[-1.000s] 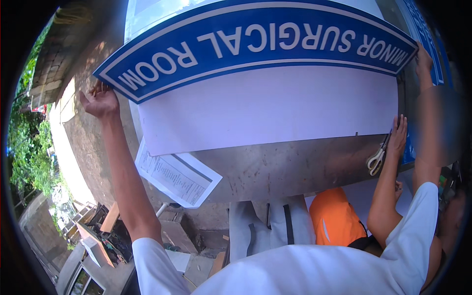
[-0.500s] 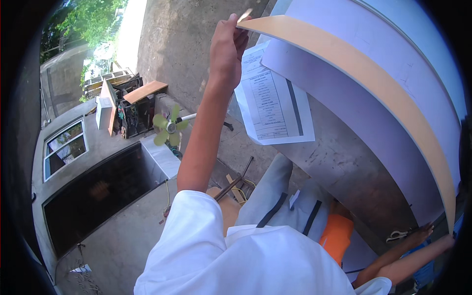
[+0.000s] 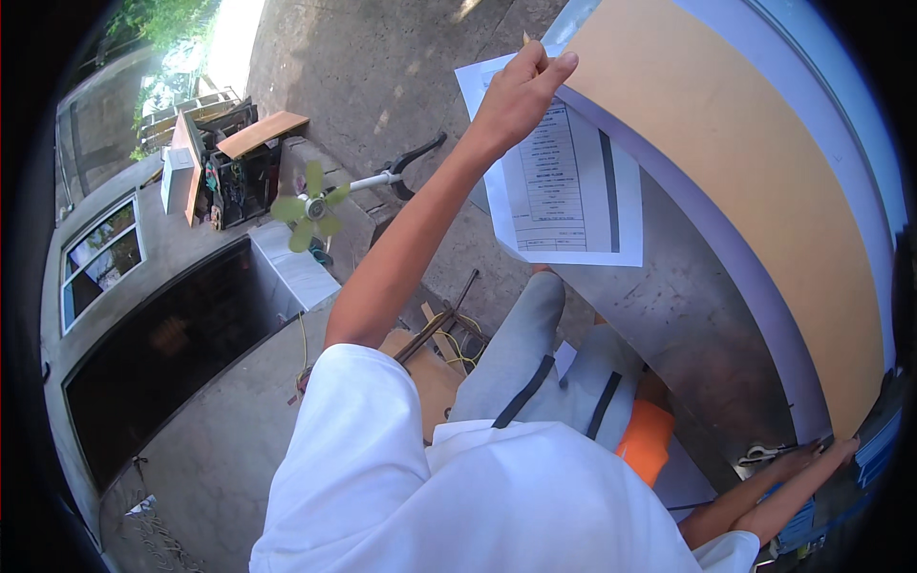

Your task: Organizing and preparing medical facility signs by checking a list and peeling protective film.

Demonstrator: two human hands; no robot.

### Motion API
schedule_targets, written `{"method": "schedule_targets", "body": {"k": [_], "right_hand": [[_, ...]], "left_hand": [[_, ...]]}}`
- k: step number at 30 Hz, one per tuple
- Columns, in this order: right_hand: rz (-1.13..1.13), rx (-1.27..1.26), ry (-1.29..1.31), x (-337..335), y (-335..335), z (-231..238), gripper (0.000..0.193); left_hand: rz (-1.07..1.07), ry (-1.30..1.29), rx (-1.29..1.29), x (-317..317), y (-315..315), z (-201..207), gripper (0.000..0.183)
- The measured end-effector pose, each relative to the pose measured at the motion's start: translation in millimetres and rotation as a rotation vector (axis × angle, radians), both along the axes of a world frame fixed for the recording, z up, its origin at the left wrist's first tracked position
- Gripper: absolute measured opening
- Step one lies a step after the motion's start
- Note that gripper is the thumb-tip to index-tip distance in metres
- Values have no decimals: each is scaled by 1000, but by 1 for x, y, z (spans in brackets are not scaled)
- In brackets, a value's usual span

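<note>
My left hand (image 3: 521,95) is closed at the left end of a long tan sheet (image 3: 735,143), thumb beside its edge. A thin pale tip, perhaps a pencil, pokes up past the fingers. Far to the right, my right hand (image 3: 844,451) grips the sheet's other end; its fingers are small and partly hidden. The tan face slants over a pale lilac panel (image 3: 812,105). Below my left wrist lies a printed white paper (image 3: 626,215), partly covered by the hand. A second forearm (image 3: 712,520) runs alongside my right one; whose it is, I cannot tell.
Scissors (image 3: 759,455) lie near my right hand on a grey worktop (image 3: 659,272). To the left stand a green-bladed fan (image 3: 315,208) and a cluttered dark rack (image 3: 244,172). Metal bars (image 3: 444,320) and yellow cord are beside my legs. Orange cloth (image 3: 647,442) shows at lower right.
My left hand has moved right and slightly down with the sheet's end. The sheet has turned from nearly edge-on to show its broad tan face. My right hand has shifted slightly left.
</note>
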State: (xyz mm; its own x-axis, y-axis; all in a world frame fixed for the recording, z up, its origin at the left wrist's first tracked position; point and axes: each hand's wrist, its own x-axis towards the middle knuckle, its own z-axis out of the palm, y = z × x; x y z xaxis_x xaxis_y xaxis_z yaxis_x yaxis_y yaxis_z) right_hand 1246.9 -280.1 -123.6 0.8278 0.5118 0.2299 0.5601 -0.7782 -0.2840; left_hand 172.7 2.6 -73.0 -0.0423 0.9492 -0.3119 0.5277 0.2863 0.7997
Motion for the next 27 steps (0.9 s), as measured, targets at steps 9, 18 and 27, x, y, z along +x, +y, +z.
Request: {"method": "schedule_targets", "body": {"k": [9, 18, 27], "right_hand": [[-438, 237, 378, -259, 12, -131, 48], [1019, 207, 252, -768, 145, 21, 31], [1413, -34, 412, -907, 132, 14, 46]], "left_hand": [[-384, 317, 237, 0, 39, 7, 38], [104, -145, 424, -41, -22, -9, 25], [143, -307, 397, -47, -108, -36, 47]]}}
